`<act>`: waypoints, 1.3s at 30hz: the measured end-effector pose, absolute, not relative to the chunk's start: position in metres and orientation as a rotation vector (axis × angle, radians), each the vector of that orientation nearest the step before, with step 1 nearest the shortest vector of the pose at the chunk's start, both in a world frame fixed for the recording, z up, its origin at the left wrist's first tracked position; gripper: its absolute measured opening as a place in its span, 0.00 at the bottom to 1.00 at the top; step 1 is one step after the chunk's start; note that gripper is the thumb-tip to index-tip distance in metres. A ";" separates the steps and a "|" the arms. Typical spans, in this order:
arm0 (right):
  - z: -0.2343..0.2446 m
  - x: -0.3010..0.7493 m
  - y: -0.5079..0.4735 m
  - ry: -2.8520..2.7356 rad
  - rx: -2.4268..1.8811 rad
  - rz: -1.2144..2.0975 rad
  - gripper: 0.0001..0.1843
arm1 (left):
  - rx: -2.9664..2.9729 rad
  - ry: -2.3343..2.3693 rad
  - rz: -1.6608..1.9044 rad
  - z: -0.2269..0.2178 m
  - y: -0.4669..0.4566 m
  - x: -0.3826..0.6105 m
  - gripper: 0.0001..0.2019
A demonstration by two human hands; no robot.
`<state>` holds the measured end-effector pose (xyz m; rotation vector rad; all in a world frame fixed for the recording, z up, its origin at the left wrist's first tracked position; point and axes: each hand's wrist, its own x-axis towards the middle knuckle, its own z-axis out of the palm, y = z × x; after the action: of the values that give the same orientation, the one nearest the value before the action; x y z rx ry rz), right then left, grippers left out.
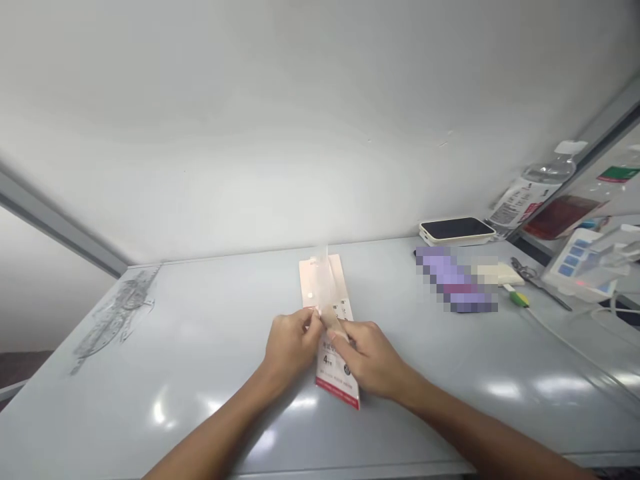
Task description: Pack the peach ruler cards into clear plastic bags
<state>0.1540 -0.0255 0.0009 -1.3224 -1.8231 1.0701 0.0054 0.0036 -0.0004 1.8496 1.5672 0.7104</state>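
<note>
Head view: my left hand [293, 345] and right hand [373, 357] are closed in fingertip pinches on a clear plastic film [320, 263], at mid-length of a printed card [320, 283] lying on the grey table [200, 333]. Pinching near the film's edge, with hands low and close together, gives good control.

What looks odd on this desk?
A patch of grey scratchy marks on the left of the desk looks odd: it resembles scuffing or a smeared stain on the glossy pale surface.
</note>
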 end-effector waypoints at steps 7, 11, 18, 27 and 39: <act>0.004 0.154 -0.025 -1.522 -1.291 1.300 0.18 | 1.761 1.478 0.814 0.006 0.010 0.000 0.17; 0.003 0.162 -0.017 -1.353 -1.132 1.492 0.18 | 1.682 1.509 0.914 0.005 0.013 0.001 0.19; 0.003 0.168 -0.009 -1.275 -1.017 1.549 0.18 | 1.600 1.392 1.143 0.004 0.017 -0.004 0.20; 0.001 0.170 -0.002 -1.216 -1.092 1.481 0.20 | 1.604 1.120 1.031 0.008 0.024 -0.007 0.12; 0.004 0.191 0.018 -1.406 -1.310 1.274 0.23 | 1.497 1.257 1.025 0.008 0.034 -0.017 0.14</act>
<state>0.1910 0.0180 0.0037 -1.3103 -1.4062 1.2743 -0.0173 0.0343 0.0085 1.4965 1.2568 1.0251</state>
